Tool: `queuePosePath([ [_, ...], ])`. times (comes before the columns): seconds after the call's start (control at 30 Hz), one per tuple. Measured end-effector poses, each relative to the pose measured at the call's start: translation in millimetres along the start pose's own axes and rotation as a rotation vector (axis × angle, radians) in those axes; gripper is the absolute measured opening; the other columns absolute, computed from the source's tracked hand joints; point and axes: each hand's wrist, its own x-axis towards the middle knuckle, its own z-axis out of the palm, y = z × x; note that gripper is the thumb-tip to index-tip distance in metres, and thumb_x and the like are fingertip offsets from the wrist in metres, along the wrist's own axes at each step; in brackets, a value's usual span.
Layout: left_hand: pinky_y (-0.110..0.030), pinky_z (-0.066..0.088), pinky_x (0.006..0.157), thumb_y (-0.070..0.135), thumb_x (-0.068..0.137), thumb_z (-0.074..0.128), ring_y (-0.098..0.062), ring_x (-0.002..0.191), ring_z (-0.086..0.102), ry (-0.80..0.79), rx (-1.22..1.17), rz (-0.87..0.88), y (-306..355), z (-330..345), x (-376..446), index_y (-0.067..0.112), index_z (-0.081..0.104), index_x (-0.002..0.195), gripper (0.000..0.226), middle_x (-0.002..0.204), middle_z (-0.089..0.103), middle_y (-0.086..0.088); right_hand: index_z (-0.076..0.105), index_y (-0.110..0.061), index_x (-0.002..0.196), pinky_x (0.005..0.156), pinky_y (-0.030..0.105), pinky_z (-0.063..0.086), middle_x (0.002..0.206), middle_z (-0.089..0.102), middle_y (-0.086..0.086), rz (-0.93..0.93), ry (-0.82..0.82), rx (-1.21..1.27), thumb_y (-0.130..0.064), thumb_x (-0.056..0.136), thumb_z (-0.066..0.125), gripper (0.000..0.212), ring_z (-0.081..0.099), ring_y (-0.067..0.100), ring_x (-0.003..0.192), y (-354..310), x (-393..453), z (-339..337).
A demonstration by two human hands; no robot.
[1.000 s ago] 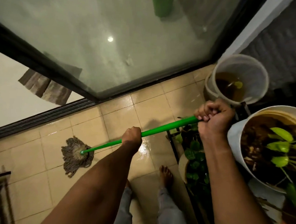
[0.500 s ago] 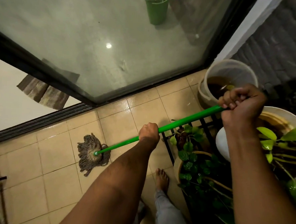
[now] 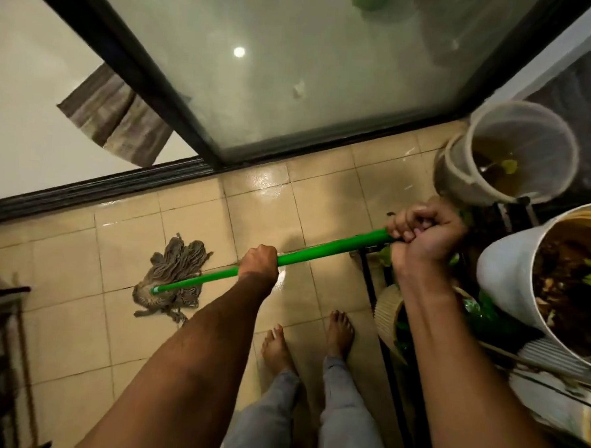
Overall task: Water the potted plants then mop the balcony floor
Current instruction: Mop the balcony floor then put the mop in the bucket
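Head view, item by item.

Grip: my left hand [image 3: 258, 261] is wrapped round the middle of the green mop handle [image 3: 323, 252]; my right hand [image 3: 424, 230] is fisted round its upper end.

Mop head [image 3: 173, 279]: string type, flat on the tiled balcony floor [image 3: 62, 273], well ahead of my bare feet [image 3: 340, 329].

Progress: mopping in hand. Tiles near the glass door [image 3: 295, 69] shine wet; duller tiles at lower left likely remain. Watering, I judge, is done; I cannot confirm it.

Potted plant [image 3: 558, 282]: white pot, cut off at right edge. Bucket [image 3: 517, 153]: murky contents, unclear. Dark stand at left: hard to make out.
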Motion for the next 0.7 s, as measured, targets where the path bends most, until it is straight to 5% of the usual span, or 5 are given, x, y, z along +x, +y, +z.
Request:
queuePosePath([
  [0.1, -0.04, 0.054, 0.081, 0.017, 0.095, 0.049, -0.027, 0.098, 0.061, -0.026, -0.008, -0.05, -48, 21, -11, 0.012, 0.057, 0.112, 0.019, 0.109, 0.06, -0.009, 0.032, -0.022, 0.05, 0.045, 0.024, 0.02, 0.043, 0.022, -0.003, 0.063, -0.018, -0.008, -0.016, 0.053, 0.057, 0.026, 0.016, 0.014, 0.037, 41, -25, 11],
  [0.37, -0.037, 0.053, 0.08, 0.021, 0.094, 0.051, -0.023, 0.095, 0.058, -0.081, -0.035, -0.169, -122, 62, -51, 0.014, 0.056, 0.108, 0.016, 0.107, 0.059, -0.007, 0.033, -0.02, 0.048, 0.043, 0.02, 0.022, 0.041, 0.023, -0.002, 0.197, -0.071, -0.003, -0.003, 0.062, 0.044, 0.025, 0.019, 0.01, 0.034, 103, -69, 34],
  [0.53, -0.035, 0.056, 0.075, 0.021, 0.093, 0.056, -0.018, 0.08, 0.057, -0.091, -0.098, -0.242, -98, 72, -68, 0.016, 0.058, 0.104, 0.012, 0.097, 0.062, -0.004, 0.03, -0.018, 0.052, 0.043, 0.023, 0.019, 0.042, 0.023, -0.002, 0.219, -0.08, -0.046, -0.003, 0.063, 0.045, 0.024, 0.019, 0.012, 0.035, 88, -69, 22],
  [0.7, -0.038, 0.058, 0.077, 0.02, 0.093, 0.057, -0.021, 0.088, 0.062, -0.093, -0.099, -0.196, -28, 66, -70, 0.018, 0.058, 0.105, 0.013, 0.1, 0.062, -0.003, 0.03, -0.02, 0.05, 0.044, 0.024, 0.019, 0.042, 0.023, -0.002, 0.167, -0.046, -0.042, -0.004, 0.064, 0.046, 0.026, 0.019, 0.013, 0.036, 35, -50, -19],
])
